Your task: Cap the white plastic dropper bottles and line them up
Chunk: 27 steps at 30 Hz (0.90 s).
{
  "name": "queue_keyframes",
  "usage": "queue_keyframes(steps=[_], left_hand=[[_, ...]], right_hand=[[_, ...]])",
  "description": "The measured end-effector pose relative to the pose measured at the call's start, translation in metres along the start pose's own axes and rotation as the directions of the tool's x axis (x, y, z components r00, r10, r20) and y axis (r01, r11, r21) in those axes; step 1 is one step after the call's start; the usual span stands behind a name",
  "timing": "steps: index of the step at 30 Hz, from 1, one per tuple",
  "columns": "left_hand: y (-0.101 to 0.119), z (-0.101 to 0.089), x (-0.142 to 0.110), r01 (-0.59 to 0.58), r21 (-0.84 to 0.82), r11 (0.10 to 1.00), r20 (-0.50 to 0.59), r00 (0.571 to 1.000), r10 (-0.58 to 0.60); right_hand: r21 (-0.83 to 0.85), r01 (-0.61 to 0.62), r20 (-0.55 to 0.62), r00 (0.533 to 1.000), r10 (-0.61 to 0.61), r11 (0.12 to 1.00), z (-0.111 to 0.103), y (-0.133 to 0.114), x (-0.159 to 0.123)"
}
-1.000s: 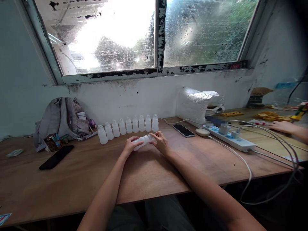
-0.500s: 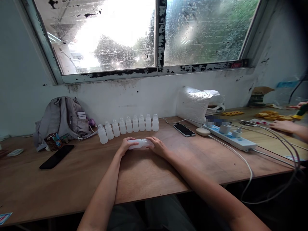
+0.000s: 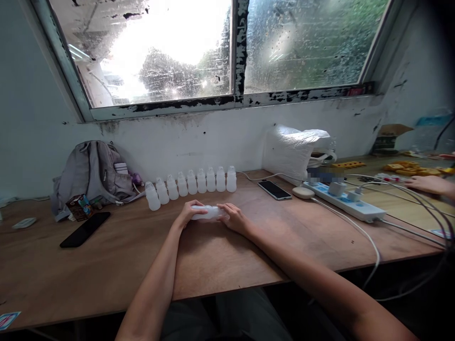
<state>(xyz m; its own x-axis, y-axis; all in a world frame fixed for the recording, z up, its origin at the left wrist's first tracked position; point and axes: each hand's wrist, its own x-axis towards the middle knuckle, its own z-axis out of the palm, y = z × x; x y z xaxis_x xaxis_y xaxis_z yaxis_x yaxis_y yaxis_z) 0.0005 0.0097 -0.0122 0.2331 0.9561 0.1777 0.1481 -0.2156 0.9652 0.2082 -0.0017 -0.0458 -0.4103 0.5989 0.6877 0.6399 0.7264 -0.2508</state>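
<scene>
Head view, looking down at a wooden table [image 3: 220,265] under a grimy window [image 3: 213,52]. Near the middle of the frame a small white plastic bottle [image 3: 209,212] is held lying on its side, low over or on the tabletop; which one can't be told. It's gripped at both ends: the left hand [image 3: 189,215] is curled around the left end with the fingers closed over it, and the right hand [image 3: 232,218] is closed on the right end, fingertips pinched round what looks like the cap end, though that bit is too blurry to be sure of.

Just behind the hands, a curved row of nine more white bottles [image 3: 192,183] is stood upright, well clear of the held one. Nothing is placed between the hands and the near edge of the table.

Off to the left, a grey backpack [image 3: 92,173] is slumped against the wall, with a small carton [image 3: 78,207] and a dark phone [image 3: 85,229] lying in front of it. To the right, another phone [image 3: 274,190] is plugged into a cable, next to a white power strip [image 3: 346,202] with chargers and trailing cords. A white plastic bag [image 3: 293,149] is sat behind that. At the far right edge another person's hand [image 3: 428,183] is rested on the table near some yellow blocks [image 3: 408,168].
</scene>
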Motion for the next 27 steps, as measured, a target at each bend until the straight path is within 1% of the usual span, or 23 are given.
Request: queue_keyframes(steps=[4,9,12,16,18,20,22,24,25,27], left_hand=[[0.002,0.001,0.000,-0.014,-0.005,1.000,-0.003,1.000,0.014],[0.010,0.002,-0.003,-0.050,-0.021,0.999,-0.005,0.999,0.050],[0.013,0.003,-0.004,-0.066,-0.011,0.998,0.012,0.998,0.066],[0.011,0.004,-0.005,-0.076,0.027,0.997,0.014,0.997,0.075],[0.009,0.006,-0.004,-0.087,0.076,0.993,0.012,0.996,0.086],[0.008,0.010,-0.004,-0.115,0.135,0.984,0.009,0.993,0.115],[0.007,0.016,-0.003,-0.149,0.199,0.969,0.014,0.989,0.149],[0.005,0.024,-0.003,-0.186,0.268,0.945,0.051,0.982,0.179],[0.004,0.028,-0.004,-0.205,0.302,0.931,0.078,0.979,0.190],[-0.001,0.035,-0.005,-0.238,0.370,0.898,0.132,0.970,0.203]], right_hand=[[0.002,0.005,-0.009,1.000,-0.005,1.000,-0.001,-0.003,0.000],[0.028,0.001,-0.071,0.997,0.001,1.000,-0.002,-0.007,0.000],[0.047,0.002,-0.080,0.997,0.002,0.999,-0.002,-0.008,-0.001],[0.091,-0.041,-0.071,0.996,0.048,0.995,-0.004,-0.005,-0.001],[0.144,-0.072,-0.063,0.995,0.082,0.987,-0.005,-0.003,0.000],[0.226,-0.129,-0.070,0.987,0.148,0.966,-0.005,-0.001,0.003],[0.347,-0.222,-0.100,0.958,0.271,0.911,-0.005,0.000,0.008],[0.511,-0.305,-0.122,0.900,0.419,0.804,-0.005,0.001,0.013],[0.600,-0.334,-0.112,0.865,0.489,0.727,-0.005,0.001,0.015],[0.758,-0.370,-0.038,0.797,0.603,0.537,-0.007,0.003,0.018]])
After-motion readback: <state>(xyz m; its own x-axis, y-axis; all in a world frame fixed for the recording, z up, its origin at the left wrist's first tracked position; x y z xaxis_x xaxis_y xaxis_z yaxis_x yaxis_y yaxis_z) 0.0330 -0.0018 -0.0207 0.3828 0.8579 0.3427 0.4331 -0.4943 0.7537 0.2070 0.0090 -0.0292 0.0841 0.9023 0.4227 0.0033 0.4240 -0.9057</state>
